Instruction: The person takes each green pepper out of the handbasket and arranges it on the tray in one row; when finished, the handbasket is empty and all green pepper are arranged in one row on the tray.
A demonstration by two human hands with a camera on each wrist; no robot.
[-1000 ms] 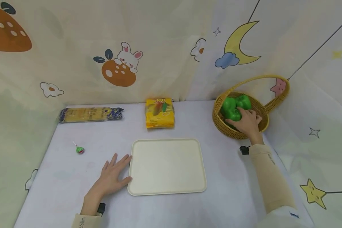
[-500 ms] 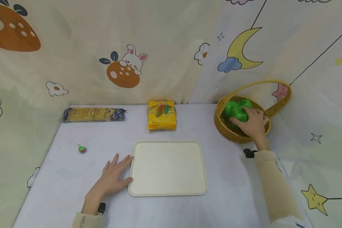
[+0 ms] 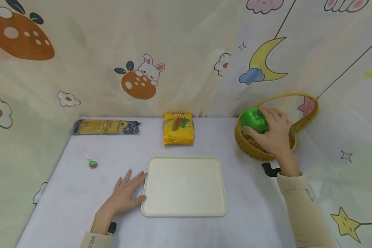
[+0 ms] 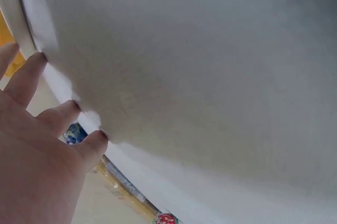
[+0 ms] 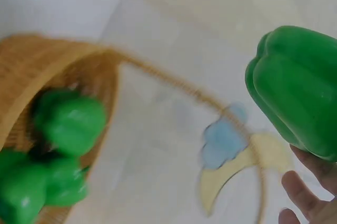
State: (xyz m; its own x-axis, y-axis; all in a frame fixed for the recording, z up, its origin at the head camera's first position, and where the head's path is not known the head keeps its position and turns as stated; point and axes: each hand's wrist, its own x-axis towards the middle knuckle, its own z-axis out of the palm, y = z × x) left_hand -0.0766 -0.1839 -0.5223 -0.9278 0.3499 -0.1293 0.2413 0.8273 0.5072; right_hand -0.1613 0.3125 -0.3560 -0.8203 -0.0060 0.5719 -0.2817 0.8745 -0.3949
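My right hand (image 3: pixel 276 134) holds a green bell pepper (image 3: pixel 254 120), thumb on one side and fingers on the other. The pepper is over the wicker basket (image 3: pixel 251 148), and the right wrist view shows it raised clear of the rim. Several more green peppers (image 5: pixel 73 124) lie inside that basket. At the cream tray (image 3: pixel 186 186), my left hand (image 3: pixel 121 198) rests with fingers spread, fingertips and thumb right at its left edge. In the left wrist view, straight fingers (image 4: pixel 31 79) reach toward the tray rim (image 4: pixel 16 19).
A yellow bag with mango pictures (image 3: pixel 178 129) stands behind the tray. A long pack with a gold and blue wrapper (image 3: pixel 106 127) lies at the back left. Closer in is a lollipop (image 3: pixel 93 164). The basket's tall looped handle (image 3: pixel 307 120) rises at the right, against a patterned cloth wall.
My right hand has taken hold of one pepper and raised it from the others in the basket. The left hand has stayed at the tray's edge. The head view has shifted slightly.
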